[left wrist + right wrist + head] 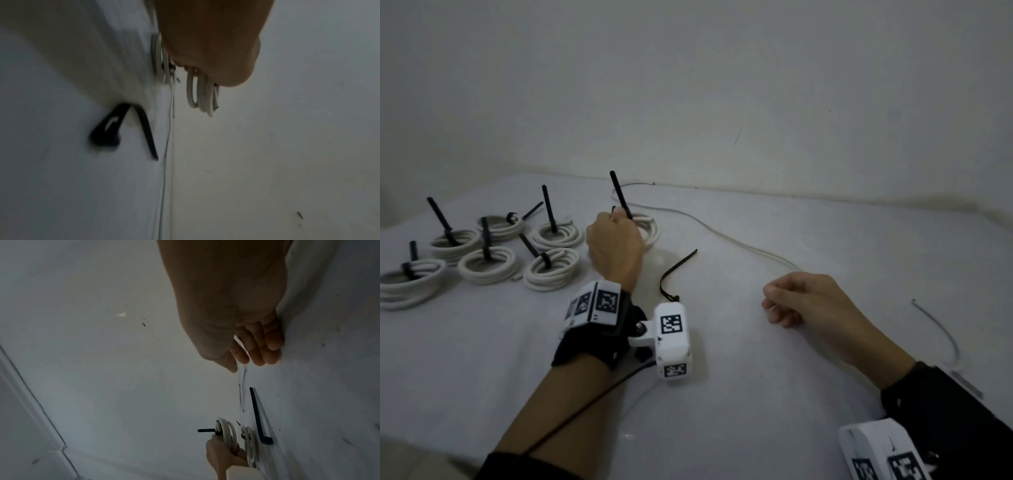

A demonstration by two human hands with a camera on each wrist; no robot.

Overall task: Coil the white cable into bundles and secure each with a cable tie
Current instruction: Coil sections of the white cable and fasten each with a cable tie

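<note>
My left hand (616, 246) gripped a tied cable coil (649, 228) near the table's (825, 240) far edge; my right hand (803, 299) pinched the loose white cable (722, 236) toward the right edge.

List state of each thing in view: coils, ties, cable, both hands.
left hand: grips newest tied coil
right hand: pinches loose white cable
six finished coils: tied, lying on table
spare cable tie: unfastened, lying between the hands
short cable offcut: loose, by right forearm
</note>
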